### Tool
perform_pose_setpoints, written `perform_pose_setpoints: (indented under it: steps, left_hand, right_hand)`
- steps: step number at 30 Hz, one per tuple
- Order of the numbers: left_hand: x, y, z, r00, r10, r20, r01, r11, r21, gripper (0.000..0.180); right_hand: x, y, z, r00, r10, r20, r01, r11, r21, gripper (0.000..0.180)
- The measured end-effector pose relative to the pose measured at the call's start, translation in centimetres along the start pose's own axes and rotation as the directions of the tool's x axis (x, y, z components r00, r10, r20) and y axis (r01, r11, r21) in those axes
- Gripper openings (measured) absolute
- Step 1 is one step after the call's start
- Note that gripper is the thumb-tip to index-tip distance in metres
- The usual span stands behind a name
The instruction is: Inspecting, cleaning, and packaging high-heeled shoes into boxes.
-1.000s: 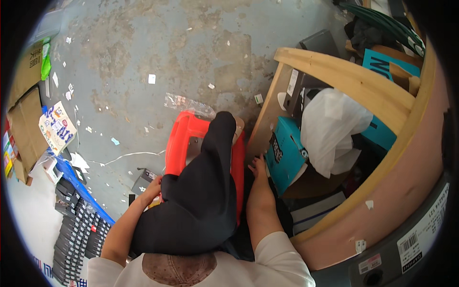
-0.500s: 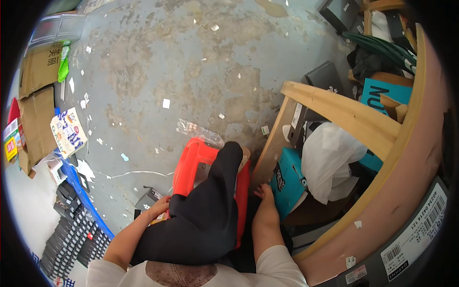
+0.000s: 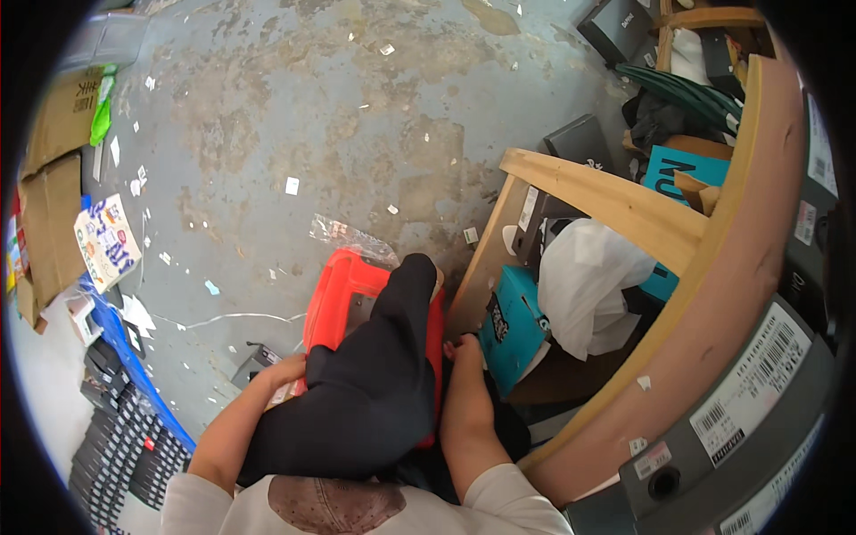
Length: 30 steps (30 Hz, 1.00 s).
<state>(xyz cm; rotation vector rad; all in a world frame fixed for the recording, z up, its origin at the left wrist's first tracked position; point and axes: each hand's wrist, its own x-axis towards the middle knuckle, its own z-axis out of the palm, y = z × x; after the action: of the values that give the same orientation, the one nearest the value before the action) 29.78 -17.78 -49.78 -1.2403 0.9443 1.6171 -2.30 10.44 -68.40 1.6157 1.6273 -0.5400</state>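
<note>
A red plastic stool or chair [image 3: 325, 314] stands in front of me, with my black-trousered leg [image 3: 361, 383] across it. Beside its left edge, my left hand [image 3: 287, 367] reaches in near the trouser leg. Its fingertips are hidden, so I cannot tell whether they grip the plastic. Low on the other side, my right hand [image 3: 462, 346] is between the red plastic and a teal box [image 3: 514, 325]. Its fingers are bent and slightly apart, with nothing visible in them.
A wooden frame [image 3: 615, 201] rises on the right, with a white plastic bag [image 3: 588, 276] beside the teal box. Dark shoe boxes [image 3: 713, 437] are stacked nearer me. Cardboard [image 3: 58, 236] and a blue strip [image 3: 134, 348] line the left. Paper scraps litter the floor [image 3: 294, 116].
The whole scene has shifted left in the view, showing more shoe boxes at right. My right hand has come slightly closer to the red plastic; my left hand stays beside it.
</note>
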Motion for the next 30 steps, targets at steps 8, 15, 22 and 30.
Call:
perform_pose_setpoints:
  steps: [8,15,22,30]
  left_hand:
    - [-6.2,11.5,-2.1,0.544,0.590,-0.596,-0.480,0.802,0.356,0.049]
    - [-15.0,25.2,-1.4,0.555,0.822,-0.128,-0.808,0.496,-0.319,0.058]
    - [-24.2,24.5,-1.1,0.347,0.900,-0.263,-0.598,-0.004,-0.801,0.047]
    - [-29.1,20.1,2.3,0.299,0.905,-0.303,-0.643,-0.043,-0.765,0.041]
  right_hand:
    - [-28.2,0.7,-2.5,0.769,-0.397,0.502,0.396,0.911,0.113,0.028]
    - [-48.3,3.6,-5.2,0.041,-0.558,0.829,0.872,0.426,0.243,0.037]
    - [-52.1,11.3,-11.2,-0.202,-0.362,0.910,0.929,0.224,0.296,0.032]
    - [-50.3,18.9,-21.5,-0.153,-0.477,0.865,0.915,0.262,0.307,0.025]
